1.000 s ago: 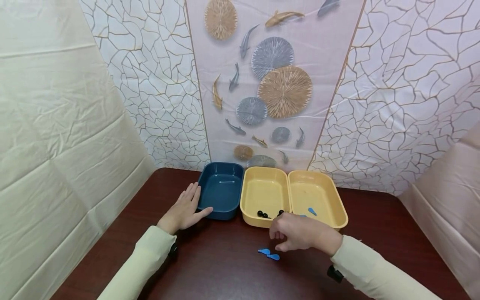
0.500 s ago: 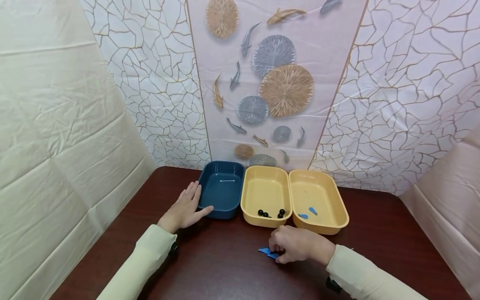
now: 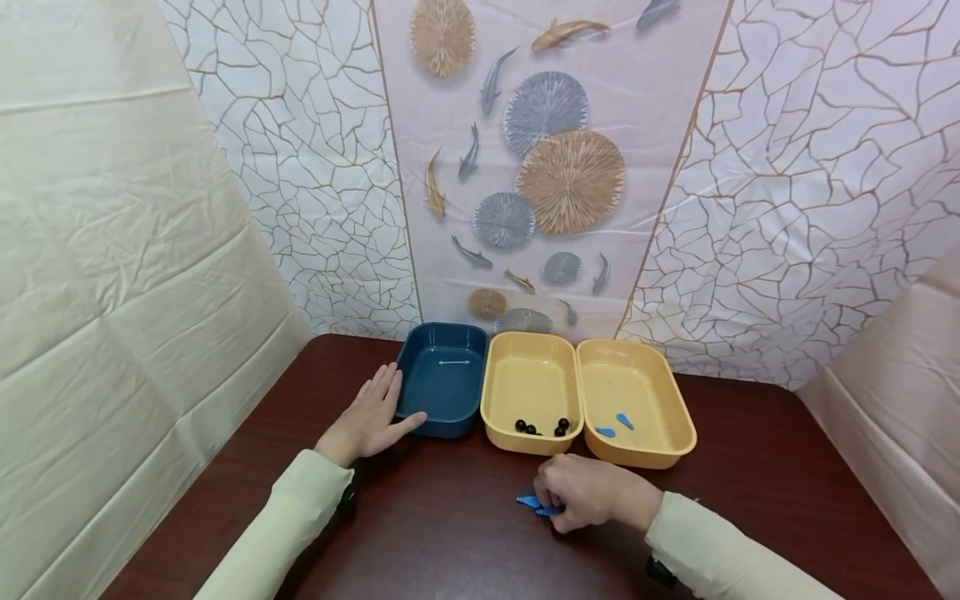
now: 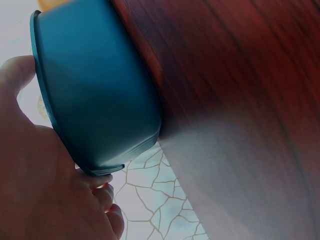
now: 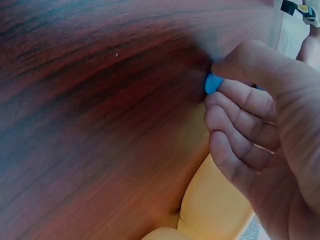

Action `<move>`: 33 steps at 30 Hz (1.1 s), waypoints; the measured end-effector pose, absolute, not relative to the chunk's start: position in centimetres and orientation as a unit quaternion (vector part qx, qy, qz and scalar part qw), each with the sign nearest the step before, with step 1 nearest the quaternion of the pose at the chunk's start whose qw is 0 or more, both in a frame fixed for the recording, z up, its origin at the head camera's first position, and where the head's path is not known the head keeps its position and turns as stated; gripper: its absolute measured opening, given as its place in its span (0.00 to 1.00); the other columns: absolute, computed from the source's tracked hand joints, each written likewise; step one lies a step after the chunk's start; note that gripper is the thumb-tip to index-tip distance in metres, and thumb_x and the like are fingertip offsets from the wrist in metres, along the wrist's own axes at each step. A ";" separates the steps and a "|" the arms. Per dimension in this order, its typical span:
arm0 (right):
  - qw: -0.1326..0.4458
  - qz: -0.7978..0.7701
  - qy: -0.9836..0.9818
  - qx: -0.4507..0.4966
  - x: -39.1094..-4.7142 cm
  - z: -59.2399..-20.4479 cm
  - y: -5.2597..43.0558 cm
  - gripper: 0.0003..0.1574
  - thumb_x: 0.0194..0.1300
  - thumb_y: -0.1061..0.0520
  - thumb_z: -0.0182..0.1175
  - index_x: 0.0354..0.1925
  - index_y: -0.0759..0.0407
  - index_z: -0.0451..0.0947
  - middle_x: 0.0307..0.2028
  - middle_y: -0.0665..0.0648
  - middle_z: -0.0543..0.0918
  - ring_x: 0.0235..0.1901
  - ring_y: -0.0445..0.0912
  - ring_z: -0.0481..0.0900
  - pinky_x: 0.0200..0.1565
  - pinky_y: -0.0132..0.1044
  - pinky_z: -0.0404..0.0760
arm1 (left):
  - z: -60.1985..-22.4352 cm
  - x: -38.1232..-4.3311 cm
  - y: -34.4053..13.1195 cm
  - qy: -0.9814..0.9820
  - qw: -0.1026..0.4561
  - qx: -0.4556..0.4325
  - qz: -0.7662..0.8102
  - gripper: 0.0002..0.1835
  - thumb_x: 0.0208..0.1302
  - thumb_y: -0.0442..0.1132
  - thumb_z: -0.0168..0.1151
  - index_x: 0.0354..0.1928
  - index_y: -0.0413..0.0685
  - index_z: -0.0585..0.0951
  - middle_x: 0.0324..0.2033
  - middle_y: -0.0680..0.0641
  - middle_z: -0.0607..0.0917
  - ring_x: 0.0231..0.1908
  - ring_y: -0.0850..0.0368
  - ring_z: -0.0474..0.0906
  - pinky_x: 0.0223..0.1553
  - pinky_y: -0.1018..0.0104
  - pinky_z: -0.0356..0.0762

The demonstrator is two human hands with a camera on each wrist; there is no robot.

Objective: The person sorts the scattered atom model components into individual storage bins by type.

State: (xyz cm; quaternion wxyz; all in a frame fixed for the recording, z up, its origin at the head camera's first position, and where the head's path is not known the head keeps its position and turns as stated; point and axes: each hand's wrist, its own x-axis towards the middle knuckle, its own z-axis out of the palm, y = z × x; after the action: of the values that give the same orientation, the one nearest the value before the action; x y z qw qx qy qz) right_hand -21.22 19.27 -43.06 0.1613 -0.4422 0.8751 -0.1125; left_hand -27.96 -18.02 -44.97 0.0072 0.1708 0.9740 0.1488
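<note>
My left hand (image 3: 365,421) lies with straight fingers against the left side and near corner of the dark blue tray (image 3: 444,429). In the left wrist view, its thumb touches the rim. On the table in front of the yellow trays, my right hand (image 3: 588,492) pinches a small blue teardrop-shaped piece (image 5: 212,83), like a deflated balloon, between thumb and curled fingers. A second blue teardrop-shaped piece (image 3: 528,502) lies just left of it. Two more blue pieces (image 3: 625,422) are in the right yellow tray (image 3: 637,457); several black balls (image 3: 531,429) sit in the middle yellow tray (image 3: 517,442).
The three trays stand side by side along the back of the dark red-brown table (image 3: 435,533). A white double-headed arrow (image 3: 453,362) shows inside the blue tray. Patterned cloth (image 3: 570,183) hangs behind, and pale cloth (image 3: 112,333) encloses the sides.
My right hand has come down from beside the yellow trays to the two blue pieces on the table and pinched the right one. The left hand has stayed at the blue tray.
</note>
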 end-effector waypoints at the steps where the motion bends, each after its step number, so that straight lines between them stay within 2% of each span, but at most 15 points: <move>1: 0.158 -0.108 0.875 -0.444 -21.2 -43.1 19.2 0.10 0.56 0.60 0.75 0.29 0.51 0.82 0.27 0.42 0.78 0.26 0.28 0.71 0.29 0.22 0.74 | -44.9 -28.0 -18.1 0.974 0.007 0.170 0.148 0.56 0.75 0.71 0.48 0.83 0.32 0.48 0.85 0.33 0.47 0.85 0.33 0.40 0.83 0.36 0.45; 24: 0.146 -0.091 0.886 -0.430 -21.7 -41.4 20.0 0.11 0.54 0.60 0.76 0.30 0.50 0.80 0.26 0.43 0.79 0.24 0.29 0.71 0.29 0.23 0.75 | -44.7 -27.8 -18.0 0.975 0.009 0.168 0.147 0.55 0.75 0.71 0.48 0.83 0.32 0.48 0.85 0.34 0.47 0.85 0.34 0.40 0.83 0.36 0.46; 33: 0.101 -0.104 0.885 -0.442 -21.7 -40.1 20.8 0.10 0.51 0.63 0.73 0.25 0.55 0.79 0.20 0.46 0.79 0.19 0.27 0.66 0.23 0.21 0.68 | -44.9 -27.9 -18.0 0.975 0.007 0.166 0.148 0.56 0.75 0.71 0.48 0.83 0.32 0.48 0.85 0.34 0.46 0.85 0.34 0.40 0.83 0.36 0.46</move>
State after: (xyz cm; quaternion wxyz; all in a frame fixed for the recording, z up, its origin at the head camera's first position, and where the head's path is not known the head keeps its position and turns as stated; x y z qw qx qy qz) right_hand -21.66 20.78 -40.07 0.1007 -0.4420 0.8852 -0.1040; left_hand -27.89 -17.98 -44.88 0.0074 0.1664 0.9748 0.1484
